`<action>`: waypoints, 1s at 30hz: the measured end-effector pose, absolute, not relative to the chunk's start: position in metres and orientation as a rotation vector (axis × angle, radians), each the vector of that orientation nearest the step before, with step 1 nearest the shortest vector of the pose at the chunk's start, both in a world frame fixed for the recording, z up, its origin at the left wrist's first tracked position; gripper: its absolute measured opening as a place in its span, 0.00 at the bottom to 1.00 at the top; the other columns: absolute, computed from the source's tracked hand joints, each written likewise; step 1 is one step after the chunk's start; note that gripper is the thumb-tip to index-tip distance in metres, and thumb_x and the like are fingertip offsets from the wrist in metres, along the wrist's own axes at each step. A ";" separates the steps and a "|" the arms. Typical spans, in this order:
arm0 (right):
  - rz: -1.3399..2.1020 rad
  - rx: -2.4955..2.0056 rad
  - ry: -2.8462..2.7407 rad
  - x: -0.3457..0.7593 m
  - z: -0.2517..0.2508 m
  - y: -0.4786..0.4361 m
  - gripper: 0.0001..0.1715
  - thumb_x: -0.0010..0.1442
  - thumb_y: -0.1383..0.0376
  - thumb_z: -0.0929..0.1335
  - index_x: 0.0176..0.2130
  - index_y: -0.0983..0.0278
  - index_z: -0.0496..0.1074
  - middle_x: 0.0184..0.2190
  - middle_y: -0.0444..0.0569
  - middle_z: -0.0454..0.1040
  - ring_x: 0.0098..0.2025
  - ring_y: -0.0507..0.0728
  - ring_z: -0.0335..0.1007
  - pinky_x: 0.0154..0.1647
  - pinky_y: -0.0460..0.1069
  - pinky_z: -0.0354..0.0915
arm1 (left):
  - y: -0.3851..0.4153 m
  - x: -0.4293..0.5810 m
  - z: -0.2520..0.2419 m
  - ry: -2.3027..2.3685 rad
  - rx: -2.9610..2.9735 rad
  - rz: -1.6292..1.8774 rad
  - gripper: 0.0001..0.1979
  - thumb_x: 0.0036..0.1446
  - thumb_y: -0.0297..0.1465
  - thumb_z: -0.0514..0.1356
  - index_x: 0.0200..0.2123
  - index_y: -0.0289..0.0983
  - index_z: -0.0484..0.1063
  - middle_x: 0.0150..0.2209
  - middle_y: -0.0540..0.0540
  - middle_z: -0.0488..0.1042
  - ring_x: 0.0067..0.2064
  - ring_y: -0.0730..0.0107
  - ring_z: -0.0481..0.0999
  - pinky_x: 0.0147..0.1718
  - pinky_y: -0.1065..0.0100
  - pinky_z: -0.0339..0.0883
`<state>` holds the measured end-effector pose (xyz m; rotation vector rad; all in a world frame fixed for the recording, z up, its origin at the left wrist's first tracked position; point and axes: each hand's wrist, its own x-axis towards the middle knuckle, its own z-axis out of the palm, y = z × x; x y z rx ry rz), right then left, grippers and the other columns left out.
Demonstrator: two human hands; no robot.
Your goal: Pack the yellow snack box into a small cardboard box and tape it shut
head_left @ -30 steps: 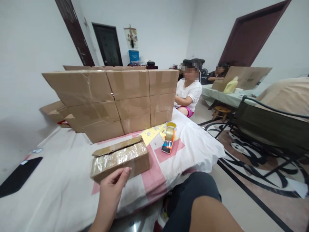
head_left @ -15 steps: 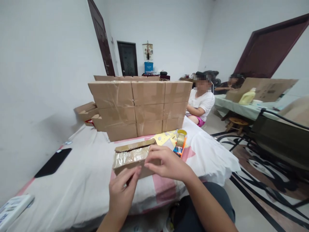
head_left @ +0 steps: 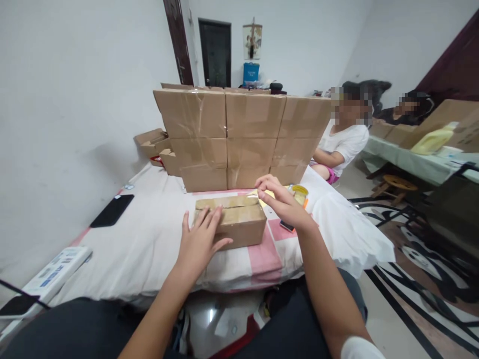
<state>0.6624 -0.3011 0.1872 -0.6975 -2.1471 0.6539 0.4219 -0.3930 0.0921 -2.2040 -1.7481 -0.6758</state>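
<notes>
A small brown cardboard box (head_left: pixel 241 227) lies on the cloth-covered table in front of me, its top flap down and a seam running along the top. My left hand (head_left: pixel 204 232) rests on the box's left part, fingers spread over the top and front. My right hand (head_left: pixel 280 199) is raised over the box's right end, fingers loosely bent and apart from the thumb, with nothing visible in it. Just beyond it, partly hidden by the hand, is a tape roll (head_left: pixel 300 193) with an orange holder. Yellow paper (head_left: pixel 267 198) shows behind the fingers.
Stacked cardboard boxes (head_left: pixel 249 137) form a wall at the back of the table. A black flat item (head_left: pixel 112 210) and a white power strip (head_left: pixel 56 274) lie left. A person in a white shirt (head_left: pixel 346 142) sits beyond the stack; another person works at the far table (head_left: pixel 422 154).
The box's raised rear flap now lies down. My left hand has spread onto the box; my right hand has lifted from its front towards the back right. The view has tilted down.
</notes>
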 end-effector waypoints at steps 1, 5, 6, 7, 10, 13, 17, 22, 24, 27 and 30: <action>0.704 -0.686 -2.160 0.656 0.182 -0.295 0.15 0.71 0.56 0.62 0.34 0.60 0.66 0.46 0.50 0.69 0.53 0.59 0.64 0.60 0.56 0.57 | -0.392 0.423 0.090 -1.772 -2.213 -0.645 0.36 0.66 0.47 0.56 0.71 0.37 0.53 0.63 0.33 0.71 0.66 0.47 0.66 0.67 0.35 0.36; 0.775 -0.712 -2.260 0.625 0.156 -0.272 0.12 0.70 0.59 0.62 0.36 0.61 0.68 0.48 0.50 0.70 0.55 0.58 0.62 0.61 0.56 0.55 | -0.392 0.428 0.088 -1.824 -2.186 -0.625 0.38 0.65 0.47 0.57 0.71 0.35 0.52 0.60 0.30 0.73 0.63 0.49 0.69 0.66 0.36 0.38; 0.754 -0.758 -2.291 0.618 0.150 -0.268 0.11 0.70 0.60 0.62 0.37 0.61 0.69 0.49 0.49 0.70 0.55 0.59 0.61 0.61 0.57 0.55 | -0.393 0.429 0.088 -1.825 -2.179 -0.632 0.38 0.65 0.47 0.58 0.71 0.36 0.51 0.60 0.31 0.73 0.63 0.49 0.70 0.66 0.36 0.39; 0.721 -0.824 -2.322 0.611 0.144 -0.265 0.10 0.70 0.61 0.63 0.37 0.61 0.69 0.49 0.49 0.70 0.55 0.59 0.61 0.61 0.58 0.54 | -0.393 0.430 0.088 -1.824 -2.177 -0.634 0.38 0.65 0.47 0.58 0.71 0.38 0.52 0.60 0.31 0.73 0.63 0.49 0.69 0.66 0.36 0.40; 0.604 -1.016 -2.394 0.599 0.134 -0.260 0.08 0.68 0.62 0.64 0.37 0.62 0.69 0.50 0.49 0.70 0.55 0.61 0.59 0.60 0.60 0.52 | -0.393 0.433 0.088 -1.811 -2.181 -0.607 0.33 0.62 0.46 0.62 0.67 0.46 0.61 0.64 0.35 0.70 0.64 0.46 0.67 0.66 0.35 0.41; 0.534 -1.093 -2.416 0.596 0.131 -0.258 0.10 0.67 0.60 0.65 0.35 0.62 0.70 0.50 0.50 0.70 0.54 0.62 0.59 0.58 0.61 0.52 | -0.393 0.436 0.086 -1.814 -2.173 -0.596 0.28 0.61 0.44 0.64 0.63 0.48 0.68 0.66 0.37 0.67 0.65 0.45 0.66 0.66 0.34 0.41; 0.463 -1.148 -2.459 0.595 0.127 -0.258 0.10 0.66 0.60 0.66 0.34 0.62 0.70 0.49 0.51 0.71 0.52 0.64 0.59 0.55 0.61 0.54 | -0.392 0.439 0.084 -1.768 -2.240 -0.628 0.25 0.65 0.38 0.60 0.64 0.45 0.67 0.67 0.40 0.66 0.69 0.48 0.62 0.68 0.35 0.36; 0.358 -1.313 -2.409 0.590 0.125 -0.263 0.10 0.63 0.58 0.69 0.36 0.62 0.69 0.50 0.55 0.69 0.53 0.67 0.60 0.54 0.62 0.55 | -0.388 0.437 0.079 -1.711 -2.318 -0.686 0.22 0.68 0.32 0.55 0.64 0.41 0.67 0.63 0.43 0.72 0.67 0.53 0.65 0.70 0.39 0.37; 0.225 -1.431 -2.307 0.590 0.126 -0.265 0.12 0.62 0.57 0.69 0.39 0.63 0.69 0.49 0.59 0.69 0.53 0.69 0.60 0.53 0.63 0.56 | -0.388 0.437 0.079 -1.711 -2.321 -0.703 0.21 0.68 0.32 0.56 0.63 0.41 0.68 0.62 0.44 0.73 0.66 0.54 0.67 0.70 0.40 0.38; 0.122 -1.519 -2.168 0.598 0.125 -0.261 0.10 0.63 0.59 0.68 0.42 0.63 0.68 0.48 0.60 0.69 0.51 0.70 0.61 0.52 0.64 0.57 | -0.391 0.439 0.081 -1.717 -2.310 -0.705 0.22 0.67 0.31 0.56 0.63 0.43 0.67 0.62 0.44 0.73 0.64 0.55 0.69 0.69 0.40 0.40; 0.233 -1.519 -2.075 0.617 0.124 -0.251 0.07 0.63 0.61 0.67 0.39 0.62 0.69 0.44 0.57 0.71 0.49 0.67 0.64 0.51 0.61 0.59 | -0.393 0.442 0.083 -1.715 -2.285 -0.702 0.21 0.66 0.31 0.57 0.62 0.44 0.68 0.60 0.44 0.75 0.61 0.53 0.71 0.68 0.41 0.44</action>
